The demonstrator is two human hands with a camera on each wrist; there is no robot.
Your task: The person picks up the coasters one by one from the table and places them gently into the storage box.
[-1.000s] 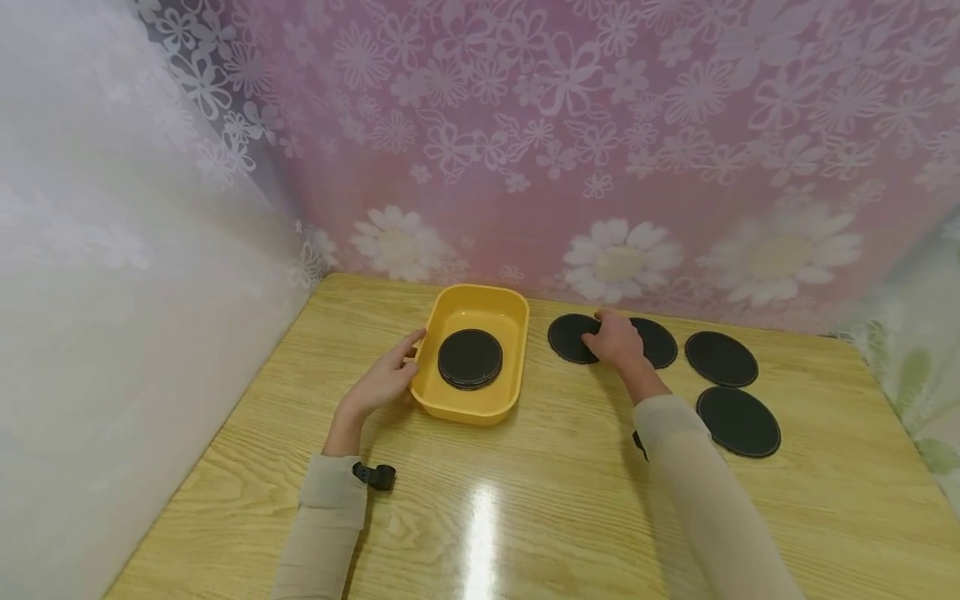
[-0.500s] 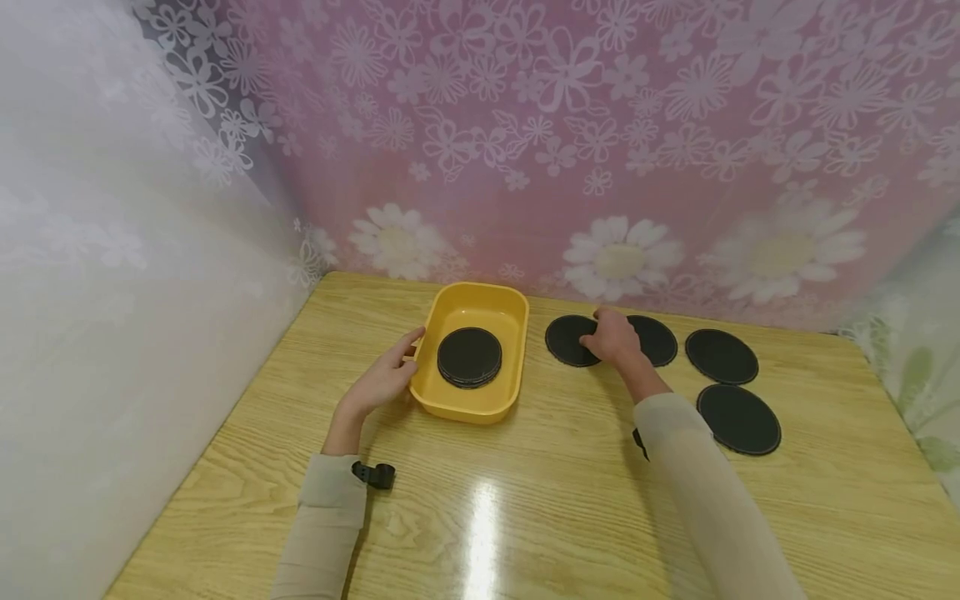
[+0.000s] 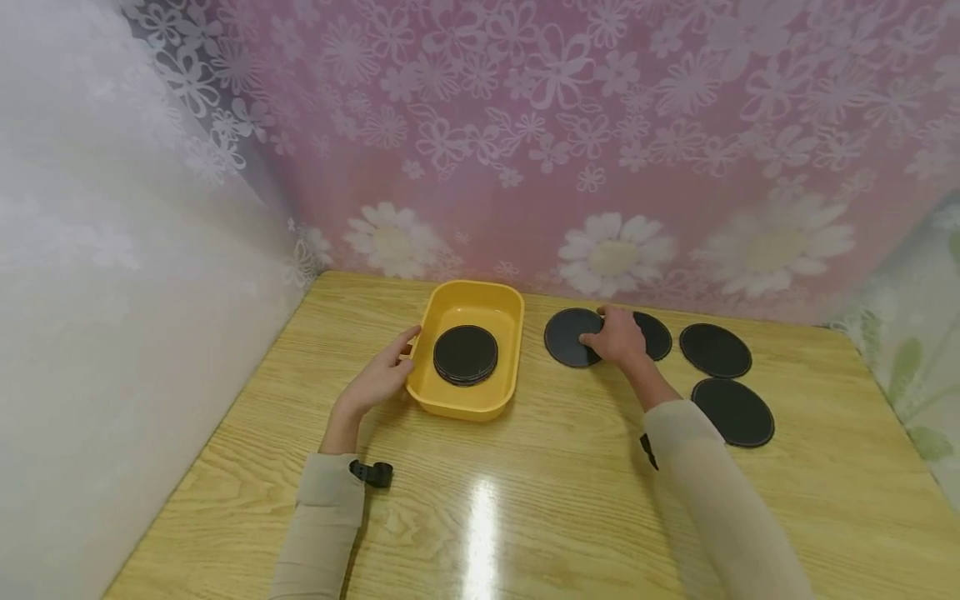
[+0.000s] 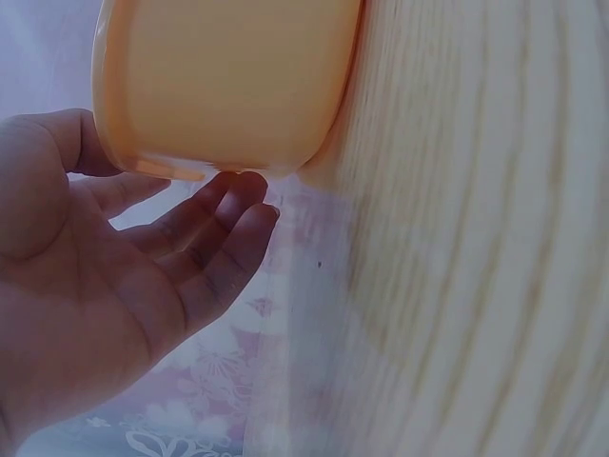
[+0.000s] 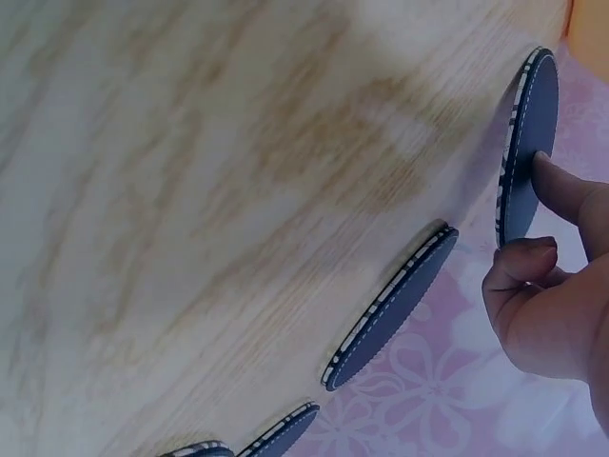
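In the head view my left hand (image 3: 377,375) holds the left side of a yellow plastic basin (image 3: 515,367). Its fingers (image 4: 228,257) curl at the basin's rim in the left wrist view. A stack of black round coasters (image 3: 465,354) lies inside the basin. Right of it, my right hand (image 3: 618,336) pinches the edge of a black coaster (image 3: 567,337). Seen from the right wrist, that pinched coaster (image 5: 533,124) with a stitched edge is tilted up off the table, the thumb on its face. The right hand partly covers another coaster (image 3: 654,336) behind it.
Two more black coasters lie to the right, a far one (image 3: 716,350) and a nearer one (image 3: 732,412). All rest on a wood-grain table (image 3: 555,508). A pink flowered cloth (image 3: 510,192) rises behind the table's back edge, and pale cloth (image 3: 150,333) stands at the left.
The right hand has tilted the leftmost loose coaster up from the table; its face now looks lighter. The left hand and the basin keep their places; the head view shifts slightly.
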